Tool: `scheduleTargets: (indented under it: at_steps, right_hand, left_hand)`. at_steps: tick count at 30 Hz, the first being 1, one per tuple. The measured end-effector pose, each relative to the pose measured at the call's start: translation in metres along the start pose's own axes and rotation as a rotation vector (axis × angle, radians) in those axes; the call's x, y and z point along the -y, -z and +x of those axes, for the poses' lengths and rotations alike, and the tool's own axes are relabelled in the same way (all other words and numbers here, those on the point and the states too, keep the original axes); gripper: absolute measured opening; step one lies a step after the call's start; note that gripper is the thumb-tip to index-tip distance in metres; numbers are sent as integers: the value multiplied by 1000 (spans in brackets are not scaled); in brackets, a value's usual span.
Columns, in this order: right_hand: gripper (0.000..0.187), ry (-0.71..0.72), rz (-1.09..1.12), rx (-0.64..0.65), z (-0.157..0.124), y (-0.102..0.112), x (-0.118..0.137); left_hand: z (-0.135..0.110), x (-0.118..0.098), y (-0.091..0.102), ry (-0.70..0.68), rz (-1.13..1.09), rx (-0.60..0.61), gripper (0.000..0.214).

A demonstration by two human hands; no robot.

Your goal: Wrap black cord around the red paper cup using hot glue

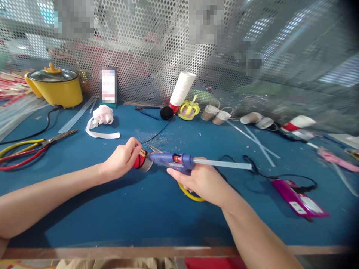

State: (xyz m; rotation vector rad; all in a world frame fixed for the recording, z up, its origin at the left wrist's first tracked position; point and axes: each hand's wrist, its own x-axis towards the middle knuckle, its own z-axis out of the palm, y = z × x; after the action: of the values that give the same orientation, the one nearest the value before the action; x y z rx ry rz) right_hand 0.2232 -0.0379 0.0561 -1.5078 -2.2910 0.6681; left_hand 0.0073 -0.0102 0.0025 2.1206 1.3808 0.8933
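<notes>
My left hand [120,158] is closed around a small red paper cup [139,163] with a dark band and a pale rim, tipped on its side above the table. My right hand [206,181] grips a blue hot glue gun [174,160], its nozzle pointing left at the cup's side. Whether the tip touches the cup I cannot tell. A long clear glue stick [224,163] juts from the back of the gun. Below my right hand shows the yellow handle loop [193,196] of what looks like scissors, mostly hidden.
Red-and-yellow-handled snips [36,149] lie left, near a crumpled white ribbon [102,116]. A yellow electric pot [60,89], phone [108,86], stacked paper cups [182,89] and yellow crown-shaped piece [188,110] line the mesh. A purple power strip [298,198] with cables lies right.
</notes>
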Motion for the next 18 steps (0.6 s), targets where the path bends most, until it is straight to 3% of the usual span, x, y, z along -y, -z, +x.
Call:
scheduleTargets:
  at_steps: [6, 12, 18]
  right_hand:
    - [31, -63, 25, -15, 3, -3, -3]
    - [27, 41, -45, -5, 0, 0, -1]
    - [30, 35, -104, -65, 2, -4, -3]
  left_hand:
    - [-1, 0, 0, -40, 13, 10, 18]
    - [0, 1, 0, -13, -1, -3, 17]
    - [0, 0, 0, -17, -13, -7, 17]
